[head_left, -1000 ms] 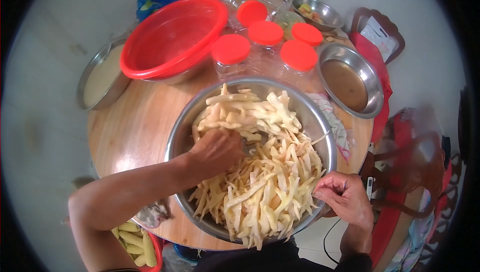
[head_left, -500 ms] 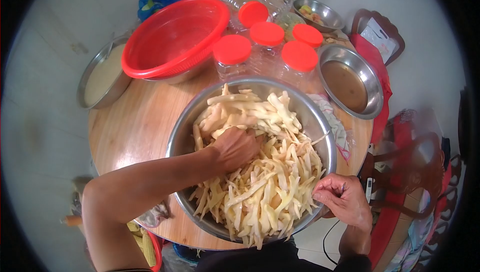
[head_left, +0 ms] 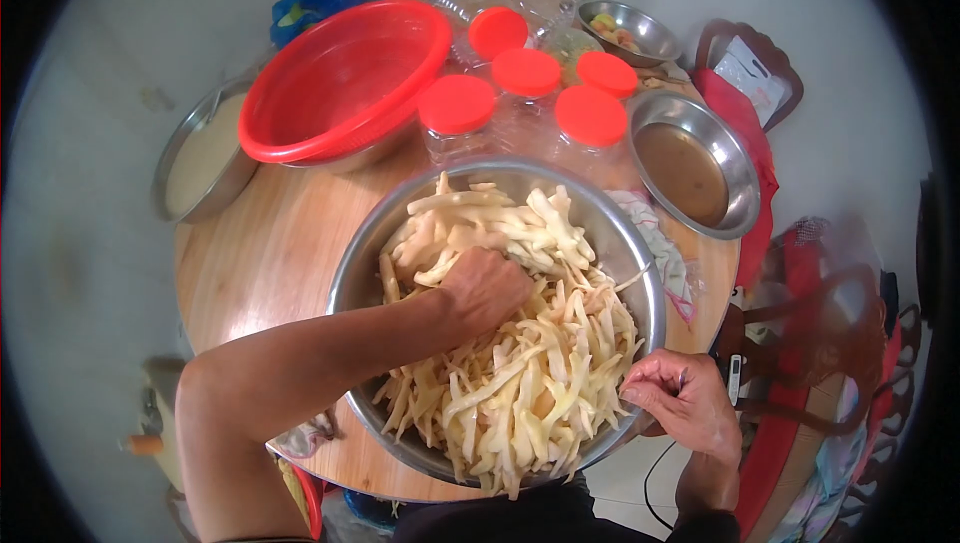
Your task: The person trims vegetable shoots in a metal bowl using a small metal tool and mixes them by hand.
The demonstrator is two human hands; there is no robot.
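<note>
In the head view, a large metal bowl [head_left: 350, 273] stands at the near edge of the round wooden tabletop [head_left: 250, 263], heaped with pale yellow chicken feet [head_left: 540, 373], some of which reach over its near rim. The left hand [head_left: 487, 290] is in the bowl, knuckles up and touching the heap; its fingertips are hidden, so whether they are apart or together cannot be told. The right hand [head_left: 690, 403] is at the bowl's near right rim, fingers curled, with thumb and fingertips close; whether they grip anything cannot be told.

Beyond the bowl are clear jars with five red lids [head_left: 457, 104]. A red basin [head_left: 345, 83] sits toward the far left edge, next to a metal dish [head_left: 205, 158] of pale contents. At the right edge, a metal basin [head_left: 735, 168] contains brown liquid, with a patterned cloth [head_left: 650, 233] between it and the large bowl. A smaller bowl [head_left: 650, 38] with food pieces is at the far right edge.
</note>
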